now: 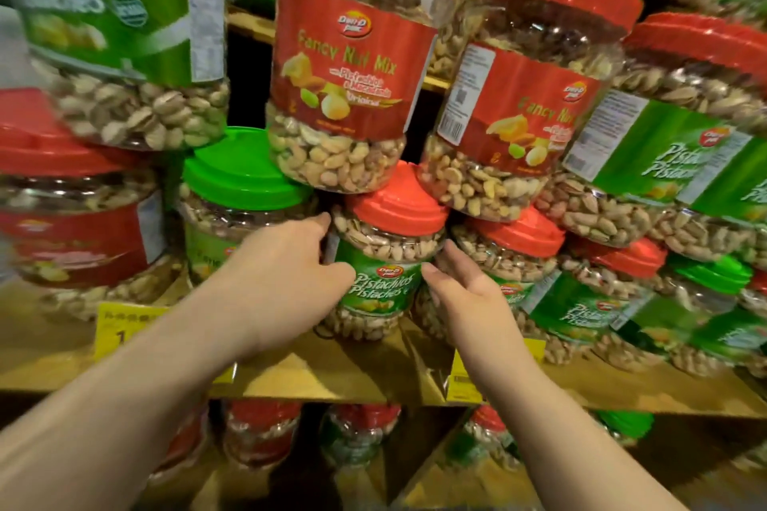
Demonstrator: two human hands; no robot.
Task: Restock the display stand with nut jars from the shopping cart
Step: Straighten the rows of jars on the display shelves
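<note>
A pistachio jar (384, 261) with a red lid and green label stands on the wooden shelf (323, 369) of the display stand, in the middle of the view. My left hand (278, 278) holds its left side, thumb across the label front. My right hand (465, 295) touches its right side with thumb and fingers reaching around it. A red-labelled Fancy Nut Mix jar (344, 66) rests stacked on top of it. The shopping cart is out of view.
Jars crowd the shelf on both sides: a green-lidded jar (236, 212) to the left, red-lidded pistachio jars (510, 261) to the right, more stacked above. Yellow price tags (124, 324) hang on the shelf edge. A lower shelf holds more jars (261, 436).
</note>
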